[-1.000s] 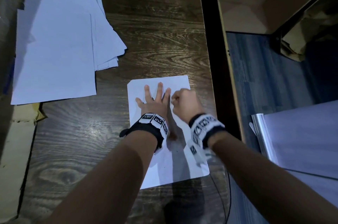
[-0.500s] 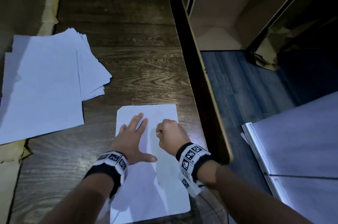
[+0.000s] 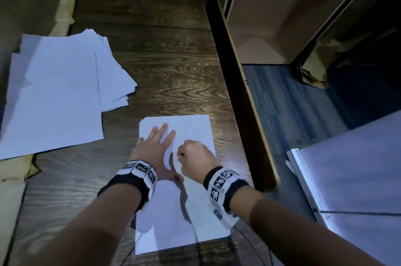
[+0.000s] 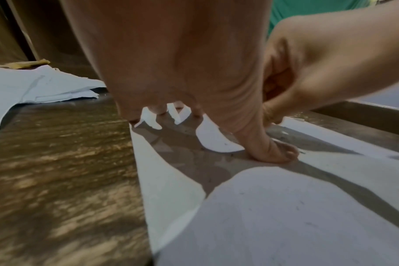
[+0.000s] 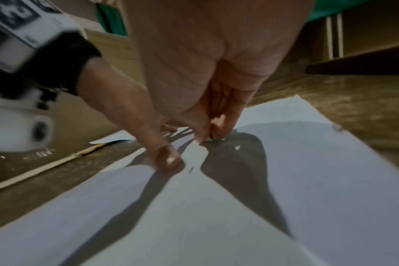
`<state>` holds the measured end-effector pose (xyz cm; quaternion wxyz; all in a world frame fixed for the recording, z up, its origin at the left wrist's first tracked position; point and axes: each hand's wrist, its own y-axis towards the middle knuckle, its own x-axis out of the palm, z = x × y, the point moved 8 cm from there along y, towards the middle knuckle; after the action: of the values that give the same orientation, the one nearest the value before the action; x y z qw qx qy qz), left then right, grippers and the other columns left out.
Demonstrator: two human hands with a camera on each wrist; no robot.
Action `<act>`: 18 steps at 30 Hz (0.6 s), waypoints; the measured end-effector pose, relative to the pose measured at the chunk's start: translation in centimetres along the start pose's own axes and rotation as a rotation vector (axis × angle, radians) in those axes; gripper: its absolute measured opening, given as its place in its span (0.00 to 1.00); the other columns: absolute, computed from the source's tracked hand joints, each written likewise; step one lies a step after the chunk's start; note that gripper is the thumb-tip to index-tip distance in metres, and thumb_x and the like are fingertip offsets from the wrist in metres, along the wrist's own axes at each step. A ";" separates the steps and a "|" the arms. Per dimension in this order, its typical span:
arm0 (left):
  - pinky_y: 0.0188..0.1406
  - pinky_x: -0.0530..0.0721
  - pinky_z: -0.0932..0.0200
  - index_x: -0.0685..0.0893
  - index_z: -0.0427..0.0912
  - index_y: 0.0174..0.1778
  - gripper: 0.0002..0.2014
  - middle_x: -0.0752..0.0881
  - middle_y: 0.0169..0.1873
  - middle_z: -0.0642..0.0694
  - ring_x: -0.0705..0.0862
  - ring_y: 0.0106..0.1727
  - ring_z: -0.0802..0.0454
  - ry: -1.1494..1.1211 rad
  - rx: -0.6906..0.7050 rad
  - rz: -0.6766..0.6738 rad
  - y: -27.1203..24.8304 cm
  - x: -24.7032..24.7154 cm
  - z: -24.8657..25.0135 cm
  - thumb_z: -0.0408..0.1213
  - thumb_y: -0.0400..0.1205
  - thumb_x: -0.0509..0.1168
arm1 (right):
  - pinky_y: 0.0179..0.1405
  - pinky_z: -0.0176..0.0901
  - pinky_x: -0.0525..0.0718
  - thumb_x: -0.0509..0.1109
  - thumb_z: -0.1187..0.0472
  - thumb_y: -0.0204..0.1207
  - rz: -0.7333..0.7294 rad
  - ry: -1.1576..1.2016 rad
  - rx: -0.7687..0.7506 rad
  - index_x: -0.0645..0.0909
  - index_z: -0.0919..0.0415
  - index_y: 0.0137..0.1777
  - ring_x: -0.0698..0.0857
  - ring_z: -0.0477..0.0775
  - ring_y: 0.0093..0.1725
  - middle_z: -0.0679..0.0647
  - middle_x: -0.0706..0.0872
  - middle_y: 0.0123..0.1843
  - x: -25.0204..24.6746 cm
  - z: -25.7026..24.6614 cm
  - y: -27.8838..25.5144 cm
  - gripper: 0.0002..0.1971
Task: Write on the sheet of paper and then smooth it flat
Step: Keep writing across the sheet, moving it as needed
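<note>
A white sheet of paper [image 3: 191,129] lies flat on the dark wooden table [image 3: 165,74], its long side running away from me. My left hand [image 3: 159,142] rests flat on its upper left part with fingers straight and spread; the thumb [image 4: 273,151] presses the paper. My right hand [image 3: 195,157] is curled just to the right. Its thumb and fingertips [image 5: 207,133] pinch a small pale stub against the sheet [image 5: 216,225]. The stub is too small to identify. Hand shadows fall across the sheet [image 4: 285,216].
A loose stack of white sheets [image 3: 54,96] lies at the table's left. The table's right edge [image 3: 249,114] runs close beside the sheet, with grey floor [image 3: 303,103] beyond it. Thin black cables [image 3: 256,242] cross the table's near corner.
Both hands have slid toward me from near the sheet's top. My left hand shifted left and its thumb spread out. Over the last half second the hands barely moved.
</note>
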<state>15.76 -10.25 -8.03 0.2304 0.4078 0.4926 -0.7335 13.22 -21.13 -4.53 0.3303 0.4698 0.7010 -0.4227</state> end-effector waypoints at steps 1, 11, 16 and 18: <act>0.87 0.44 0.36 0.31 0.57 0.88 0.70 0.25 0.86 0.53 0.32 0.89 0.47 -0.001 0.001 -0.002 -0.1 0.1 0.0 0.80 0.63 0.70 | 0.44 0.51 0.87 0.67 0.66 0.75 0.038 -0.008 0.032 0.85 0.62 0.44 0.85 0.60 0.45 0.56 0.83 0.47 -0.7 0.4 1.6 0.05; 0.88 0.47 0.38 0.32 0.46 0.89 0.75 0.30 0.88 0.53 0.35 0.89 0.49 -0.005 -0.019 0.032 -0.4 0.0 0.0 0.77 0.62 0.73 | 0.43 0.52 0.85 0.66 0.63 0.75 0.001 0.035 0.028 0.82 0.61 0.41 0.84 0.59 0.44 0.55 0.83 0.45 1.5 -0.1 -4.2 0.05; 0.87 0.46 0.37 0.30 0.45 0.88 0.77 0.29 0.87 0.52 0.34 0.89 0.47 0.022 -0.023 0.024 -0.1 0.3 0.0 0.78 0.60 0.74 | 0.42 0.46 0.85 0.66 0.63 0.77 0.025 -0.015 0.052 0.85 0.58 0.42 0.85 0.57 0.45 0.53 0.84 0.47 -0.6 0.5 1.8 0.06; 0.87 0.47 0.37 0.30 0.46 0.88 0.75 0.29 0.87 0.52 0.34 0.89 0.47 0.026 -0.031 0.028 0.0 0.4 0.0 0.78 0.61 0.73 | 0.42 0.44 0.86 0.67 0.63 0.76 0.079 0.000 0.114 0.86 0.57 0.43 0.86 0.57 0.44 0.53 0.85 0.46 -1.9 1.1 5.3 0.06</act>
<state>15.55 -10.19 -8.40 0.2405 0.4203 0.5014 -0.7170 18.87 -21.74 -4.84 0.3195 0.5152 0.6567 -0.4486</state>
